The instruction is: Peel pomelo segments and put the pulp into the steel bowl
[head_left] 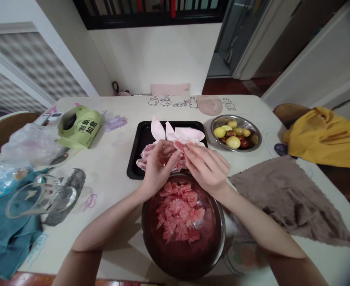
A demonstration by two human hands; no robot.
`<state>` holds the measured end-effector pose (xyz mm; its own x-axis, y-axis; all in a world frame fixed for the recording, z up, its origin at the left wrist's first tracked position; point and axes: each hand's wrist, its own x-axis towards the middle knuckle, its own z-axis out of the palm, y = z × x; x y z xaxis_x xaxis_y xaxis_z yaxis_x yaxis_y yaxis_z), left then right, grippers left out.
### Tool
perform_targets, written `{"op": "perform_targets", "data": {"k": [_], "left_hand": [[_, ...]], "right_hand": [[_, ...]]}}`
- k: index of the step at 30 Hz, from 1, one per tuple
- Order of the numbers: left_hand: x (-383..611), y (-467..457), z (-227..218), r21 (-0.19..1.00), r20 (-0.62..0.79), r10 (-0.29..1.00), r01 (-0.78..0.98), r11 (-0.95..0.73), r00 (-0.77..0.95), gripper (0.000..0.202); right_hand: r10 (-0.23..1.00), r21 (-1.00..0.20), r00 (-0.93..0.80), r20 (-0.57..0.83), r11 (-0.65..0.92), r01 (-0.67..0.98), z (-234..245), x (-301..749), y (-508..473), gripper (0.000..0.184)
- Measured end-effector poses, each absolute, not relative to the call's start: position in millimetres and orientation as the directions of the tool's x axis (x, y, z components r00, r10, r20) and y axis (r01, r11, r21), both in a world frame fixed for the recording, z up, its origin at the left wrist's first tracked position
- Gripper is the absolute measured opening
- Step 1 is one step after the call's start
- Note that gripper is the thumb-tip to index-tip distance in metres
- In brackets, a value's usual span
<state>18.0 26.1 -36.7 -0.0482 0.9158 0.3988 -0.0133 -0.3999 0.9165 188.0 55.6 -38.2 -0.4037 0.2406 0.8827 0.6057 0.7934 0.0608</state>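
My left hand [158, 167] and my right hand [207, 163] meet over the near edge of a black tray [132, 169]. Between their fingertips is a pink pomelo segment [179, 145]; both hands are closed around it. Pale pomelo rind [189, 134] and pinkish membrane scraps [147, 151] lie in the tray, partly hidden by my fingers. Just below the hands stands a steel bowl [206, 260], with peeled red pomelo flesh [179, 210] heaped inside.
A steel bowl of small fruit [233, 135] stands at the back right, near a brown cloth [288, 198] and yellow fabric [326, 137]. On the left are a green bag [79, 127], crumpled clear plastic [32, 145], a glass pitcher [41, 198] and a teal cloth [11, 238].
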Motion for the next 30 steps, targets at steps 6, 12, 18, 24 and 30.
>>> {"op": "perform_targets", "data": {"k": [6,12,18,24,30], "left_hand": [[20.4,19.1,-41.3,0.828,0.544,0.83,0.24,-0.506,-0.127,0.017],[14.8,17.7,-38.9,0.758,0.609,0.783,0.384,-0.528,-0.124,0.019],[12.3,18.8,-39.5,0.713,0.652,0.751,0.423,-0.559,-0.105,0.023],[13.0,18.9,-39.7,0.679,0.689,0.718,0.434,-0.592,-0.099,0.029],[14.1,16.1,-36.6,0.688,0.675,0.728,0.456,-0.564,-0.118,0.026]], "right_hand": [[0.168,0.16,-0.415,0.894,0.747,0.646,-33.1,186.2,50.5,0.019],[0.156,0.145,-0.384,0.91,0.749,0.647,-36.3,182.1,48.2,0.009],[0.158,0.148,-0.39,0.907,0.747,0.648,-36.8,180.8,47.1,0.008],[0.156,0.14,-0.382,0.911,0.755,0.641,-36.6,179.8,45.7,0.006],[0.155,0.103,-0.379,0.912,0.808,0.579,-41.7,180.4,46.0,0.016]]}}
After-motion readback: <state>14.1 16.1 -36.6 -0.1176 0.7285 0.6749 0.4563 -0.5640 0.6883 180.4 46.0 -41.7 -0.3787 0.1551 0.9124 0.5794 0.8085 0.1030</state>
